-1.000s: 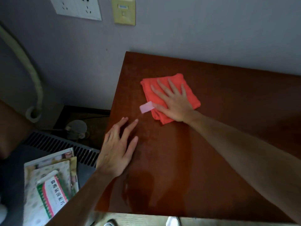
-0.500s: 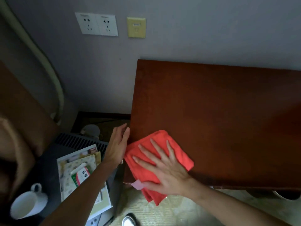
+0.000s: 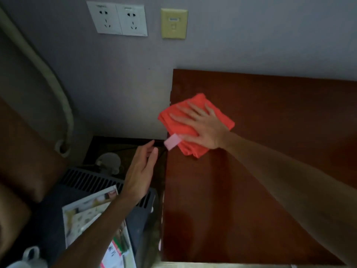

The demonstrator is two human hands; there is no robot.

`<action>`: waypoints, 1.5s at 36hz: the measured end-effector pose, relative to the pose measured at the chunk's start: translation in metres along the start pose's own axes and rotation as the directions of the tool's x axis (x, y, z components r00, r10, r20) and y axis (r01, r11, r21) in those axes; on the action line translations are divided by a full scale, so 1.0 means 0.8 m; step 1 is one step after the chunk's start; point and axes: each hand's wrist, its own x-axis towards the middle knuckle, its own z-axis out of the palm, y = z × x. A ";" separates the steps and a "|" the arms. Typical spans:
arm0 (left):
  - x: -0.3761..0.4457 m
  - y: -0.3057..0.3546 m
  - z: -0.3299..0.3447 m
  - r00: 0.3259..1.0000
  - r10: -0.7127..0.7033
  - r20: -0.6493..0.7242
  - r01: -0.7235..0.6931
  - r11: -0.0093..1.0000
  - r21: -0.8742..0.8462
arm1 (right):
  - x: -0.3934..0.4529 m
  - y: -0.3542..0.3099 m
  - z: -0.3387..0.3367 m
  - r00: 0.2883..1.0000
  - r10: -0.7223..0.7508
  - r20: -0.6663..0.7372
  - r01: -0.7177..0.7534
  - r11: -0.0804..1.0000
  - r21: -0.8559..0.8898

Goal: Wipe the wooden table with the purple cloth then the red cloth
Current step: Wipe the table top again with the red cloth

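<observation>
A folded red cloth [image 3: 181, 128] with a pink tag lies on the dark wooden table [image 3: 251, 180], at its left edge and slightly overhanging it. My right hand [image 3: 202, 128] presses flat on the cloth with fingers spread. My left hand [image 3: 142, 171] hovers off the table's left side, fingers loosely extended, holding nothing. No purple cloth is in view.
The table's far edge meets a grey wall with white sockets [image 3: 116, 20] and a beige plate [image 3: 173, 23]. Left of the table stands a dark slatted unit [image 3: 92, 180] with booklets [image 3: 92, 219] on it. A white mug [image 3: 29, 256] sits bottom left, a pipe [image 3: 48, 74] behind.
My right hand has slid the red cloth from the table's near left corner back up along the left edge. My left hand has stayed beside the table's left side.
</observation>
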 end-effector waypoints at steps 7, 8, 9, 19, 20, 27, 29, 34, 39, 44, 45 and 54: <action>0.045 0.012 0.012 0.987 0.074 0.143 -0.064 0.995 -0.075 | 0.100 0.072 -0.012 0.981 0.188 -0.039 -0.186 0.981 0.060; 0.048 0.014 0.015 0.981 0.091 0.170 -0.080 0.994 -0.068 | 0.109 0.079 -0.013 0.977 0.209 -0.039 -0.206 0.976 0.069; 0.050 0.015 0.018 0.977 0.100 0.189 -0.090 0.994 -0.062 | 0.117 0.085 -0.014 0.973 0.226 -0.041 -0.222 0.972 0.077; 0.042 0.009 -0.014 0.957 0.021 0.290 0.001 0.997 -0.076 | 0.132 0.086 -0.012 0.937 0.343 -0.074 -0.337 0.938 0.085; 0.043 0.010 -0.020 0.960 0.023 0.278 -0.009 0.999 -0.053 | 0.128 0.080 -0.009 0.928 0.365 -0.071 -0.360 0.930 0.076; 0.046 0.028 -0.040 0.994 -0.071 0.087 0.078 0.993 -0.085 | 0.023 -0.039 0.002 0.926 0.375 -0.046 -0.367 0.922 0.122; 0.037 0.044 -0.036 0.992 -0.088 0.090 0.093 0.994 -0.052 | -0.031 -0.096 0.011 0.930 0.364 -0.048 -0.354 0.925 0.139; -0.014 0.061 -0.016 0.982 -0.070 0.176 0.065 0.997 0.033 | -0.170 -0.233 0.026 0.944 0.327 -0.050 -0.313 0.932 0.181; -0.080 0.058 -0.003 0.959 -0.002 0.282 -0.072 0.965 0.254 | -0.245 -0.280 0.011 0.964 0.265 -0.033 -0.248 0.935 0.253; -0.105 0.052 -0.005 0.965 -0.125 0.229 0.029 0.923 0.383 | -0.244 -0.207 -0.026 0.924 0.372 -0.090 -0.314 0.871 0.377; -0.104 0.057 -0.005 0.966 -0.142 0.215 0.044 0.914 0.403 | -0.236 -0.192 -0.034 0.922 0.382 -0.063 -0.339 0.876 0.344; -0.076 0.111 -0.012 0.856 -0.105 0.506 -0.272 0.740 0.615 | -0.166 -0.147 -0.086 0.870 0.247 0.426 -0.391 0.872 0.293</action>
